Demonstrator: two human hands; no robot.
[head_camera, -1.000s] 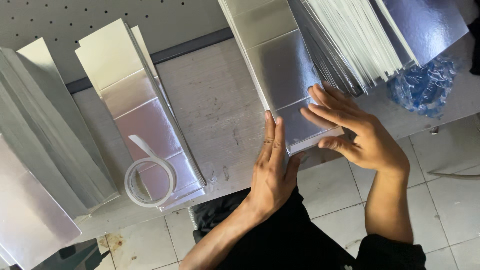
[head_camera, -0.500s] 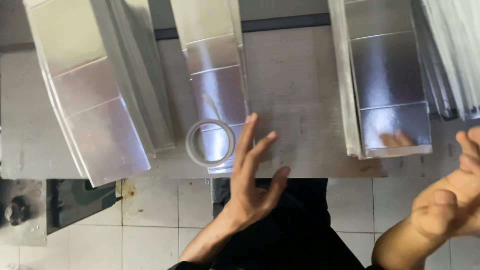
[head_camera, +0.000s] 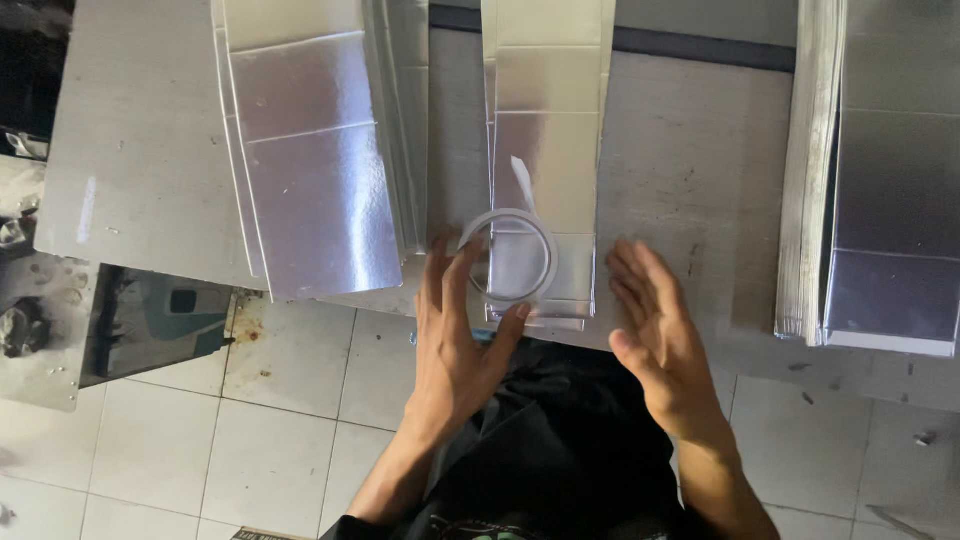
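A roll of clear tape (head_camera: 512, 256) lies on the near end of a narrow stack of silver foil sheets (head_camera: 545, 150) at the middle of the grey table (head_camera: 690, 180). My left hand (head_camera: 455, 340) reaches up beside the roll, its fingers spread, with the thumb tip touching the stack just below the roll. My right hand (head_camera: 660, 340) hovers open to the right of that stack, over the table's near edge, palm facing left. Neither hand holds anything.
A wider stack of silver sheets (head_camera: 310, 150) lies to the left and overhangs the table edge. Another thick stack (head_camera: 880, 180) lies at the right. White floor tiles (head_camera: 290, 400) show below, with a dark metal piece (head_camera: 150, 320) at the left.
The view has shifted left, so the middle stack with the tape roll is now central. My right hand has swung in from the right-hand stack towards it. My left hand has reached the roll.
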